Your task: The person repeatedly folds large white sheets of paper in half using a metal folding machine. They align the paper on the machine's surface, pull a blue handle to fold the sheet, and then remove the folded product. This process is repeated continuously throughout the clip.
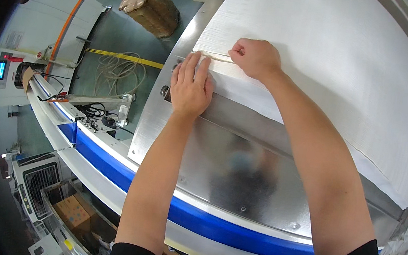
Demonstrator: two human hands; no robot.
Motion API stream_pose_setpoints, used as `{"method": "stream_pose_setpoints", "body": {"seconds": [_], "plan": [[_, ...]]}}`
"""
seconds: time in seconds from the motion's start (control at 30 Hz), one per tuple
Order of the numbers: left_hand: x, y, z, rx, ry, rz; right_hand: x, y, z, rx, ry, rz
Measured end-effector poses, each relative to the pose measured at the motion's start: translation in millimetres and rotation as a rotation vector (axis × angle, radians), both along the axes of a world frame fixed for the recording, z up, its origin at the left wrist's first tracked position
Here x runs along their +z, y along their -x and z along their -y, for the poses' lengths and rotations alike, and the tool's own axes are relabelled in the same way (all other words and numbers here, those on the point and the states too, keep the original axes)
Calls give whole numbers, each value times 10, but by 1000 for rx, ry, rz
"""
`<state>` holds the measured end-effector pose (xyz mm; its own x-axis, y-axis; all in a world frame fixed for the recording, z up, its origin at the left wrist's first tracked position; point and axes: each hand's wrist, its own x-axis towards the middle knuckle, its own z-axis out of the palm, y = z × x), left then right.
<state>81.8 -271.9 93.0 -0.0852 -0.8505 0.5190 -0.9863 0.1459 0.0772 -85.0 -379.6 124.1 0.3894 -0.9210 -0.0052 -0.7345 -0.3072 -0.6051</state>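
Left hand (190, 84) flat, fingers spread, pressing white sheet (323, 66) edge; right hand (254, 57) fisted, pinching thin strip (215, 56).

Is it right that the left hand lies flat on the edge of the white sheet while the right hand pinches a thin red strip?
Not quite. The head view shows the left hand flat on the white sheet edge, but the thin strip pinched by the right hand is pale cream, not red.
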Motion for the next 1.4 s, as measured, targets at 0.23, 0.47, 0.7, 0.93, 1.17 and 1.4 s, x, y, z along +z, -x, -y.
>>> {"method": "stream_pose_setpoints", "body": {"seconds": [0.23, 0.47, 0.7, 0.93, 1.17, 1.4], "plan": [[178, -133, -143, -89, -44, 122, 150, 219, -394, 79, 55, 216], [479, -324, -34, -247, -451, 327, -133, 2007, -1509, -294, 418, -267], [825, 324, 285, -4, -847, 572, -74, 4853, -2115, -547, 219, -748], [333, 277, 624, -9, -823, 770, -11, 6979, -2485, -738, 19, -997], [-40, -378, 730, 100, -634, 704, 121, 8461, -2728, -733, -256, -1164], [-91, -1253, 875, 52, -579, 410, 183, 9448, -2928, -619, -481, -993]]}}
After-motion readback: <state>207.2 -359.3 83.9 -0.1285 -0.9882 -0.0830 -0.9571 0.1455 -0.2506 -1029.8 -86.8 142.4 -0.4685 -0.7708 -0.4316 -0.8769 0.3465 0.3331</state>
